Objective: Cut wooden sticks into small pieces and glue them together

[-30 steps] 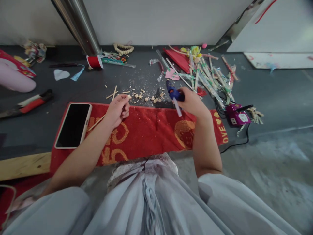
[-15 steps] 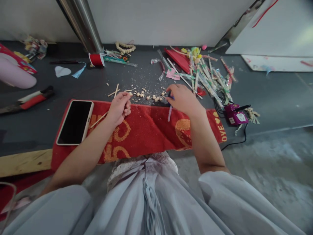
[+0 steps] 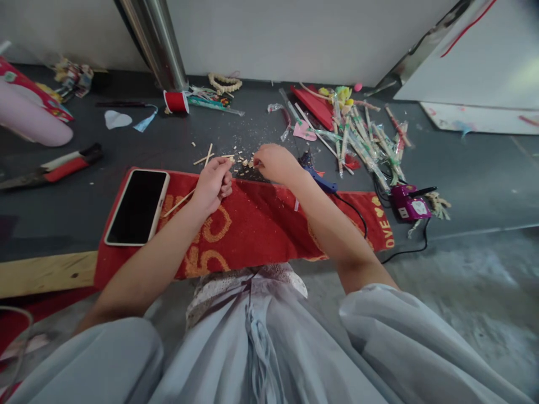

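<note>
My left hand (image 3: 214, 182) rests closed on the red towel (image 3: 252, 224), pinching a thin wooden stick (image 3: 179, 203) that juts out to the lower left. My right hand (image 3: 275, 164) reaches to the small pale wood pieces (image 3: 246, 161) scattered on the dark floor past the towel's far edge, fingers curled down over them. Whether it grips a piece is hidden. The blue glue gun (image 3: 320, 180) lies on the floor just right of that forearm, its black cord running off to the right.
A phone (image 3: 137, 206) lies face up on the towel's left end. A pile of wrapped sticks (image 3: 366, 140), a purple device (image 3: 409, 203), a red thread spool (image 3: 176, 102), a metal post (image 3: 154, 42) and a wooden plank (image 3: 42, 273) surround the spot.
My right hand set down the blue glue gun and moved left to the wood pieces. My left hand stayed closed on the stick.
</note>
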`<action>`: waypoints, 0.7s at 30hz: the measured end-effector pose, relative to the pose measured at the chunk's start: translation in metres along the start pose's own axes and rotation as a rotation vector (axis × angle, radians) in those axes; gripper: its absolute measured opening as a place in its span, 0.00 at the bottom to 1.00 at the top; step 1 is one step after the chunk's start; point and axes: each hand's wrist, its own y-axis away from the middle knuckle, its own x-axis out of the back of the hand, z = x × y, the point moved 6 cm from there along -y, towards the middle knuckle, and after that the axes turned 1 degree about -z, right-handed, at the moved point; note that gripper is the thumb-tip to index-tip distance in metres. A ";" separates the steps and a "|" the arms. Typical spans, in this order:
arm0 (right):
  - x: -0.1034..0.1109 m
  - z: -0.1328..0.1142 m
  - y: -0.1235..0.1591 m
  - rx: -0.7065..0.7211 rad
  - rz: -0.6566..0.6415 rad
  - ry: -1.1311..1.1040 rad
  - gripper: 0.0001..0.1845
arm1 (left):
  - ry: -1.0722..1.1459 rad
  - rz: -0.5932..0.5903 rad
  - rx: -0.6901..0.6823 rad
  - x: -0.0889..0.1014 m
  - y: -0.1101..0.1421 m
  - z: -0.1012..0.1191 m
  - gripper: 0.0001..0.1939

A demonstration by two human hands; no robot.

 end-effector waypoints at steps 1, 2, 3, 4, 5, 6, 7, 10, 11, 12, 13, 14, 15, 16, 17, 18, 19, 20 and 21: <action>-0.001 -0.001 -0.001 0.001 -0.008 0.015 0.17 | 0.000 0.004 0.004 0.000 0.000 0.000 0.05; -0.002 -0.001 -0.002 0.000 -0.012 0.031 0.17 | 0.000 0.008 0.007 -0.001 0.000 0.000 0.05; -0.003 -0.001 -0.003 -0.001 -0.013 0.046 0.17 | 0.000 0.010 0.009 -0.001 0.001 0.000 0.05; -0.004 -0.002 -0.004 -0.003 -0.014 0.059 0.17 | 0.000 0.011 0.009 -0.001 0.001 0.000 0.05; -0.005 -0.002 -0.005 -0.004 -0.012 0.068 0.16 | 0.000 0.010 0.008 -0.002 0.001 0.000 0.05; -0.005 -0.002 -0.006 -0.005 -0.010 0.073 0.16 | -0.001 0.008 0.007 -0.002 0.001 0.000 0.05; -0.006 -0.002 -0.007 -0.006 -0.008 0.076 0.15 | -0.003 0.004 0.006 -0.002 0.001 0.000 0.05; -0.008 -0.002 -0.010 -0.016 0.002 0.078 0.14 | -0.013 -0.002 0.004 -0.003 0.001 0.000 0.05; -0.009 -0.002 -0.011 -0.019 0.005 0.077 0.14 | -0.017 -0.003 0.004 -0.003 0.002 0.000 0.05; -0.010 -0.003 -0.012 -0.022 0.006 0.076 0.14 | -0.021 -0.003 0.004 -0.003 0.002 0.000 0.05; -0.011 -0.003 -0.012 -0.023 0.006 0.074 0.14 | -0.023 -0.004 0.005 -0.003 0.002 0.000 0.05; -0.011 -0.004 -0.013 -0.019 0.003 0.072 0.14 | -0.025 -0.005 0.005 -0.003 0.002 0.000 0.06; -0.012 -0.004 -0.013 -0.010 0.000 0.071 0.14 | -0.025 -0.007 0.005 -0.003 0.002 0.000 0.06; -0.012 -0.006 -0.013 0.001 -0.003 0.073 0.14 | -0.025 -0.008 0.006 -0.003 0.002 0.000 0.06; -0.011 -0.007 -0.012 0.012 -0.003 0.075 0.14 | -0.024 -0.007 0.006 -0.003 0.002 0.000 0.06; -0.010 -0.007 -0.011 0.017 0.000 0.076 0.14 | -0.023 -0.006 0.006 -0.003 0.002 0.000 0.06; -0.007 -0.007 -0.010 0.013 0.006 0.070 0.14 | -0.022 -0.005 0.006 -0.003 0.002 0.000 0.06; -0.004 -0.006 -0.008 0.001 0.016 0.054 0.14 | -0.020 -0.003 0.004 -0.003 0.002 0.000 0.06; -0.001 -0.005 -0.005 -0.018 0.029 0.023 0.14 | -0.020 -0.002 0.004 -0.003 0.002 0.000 0.06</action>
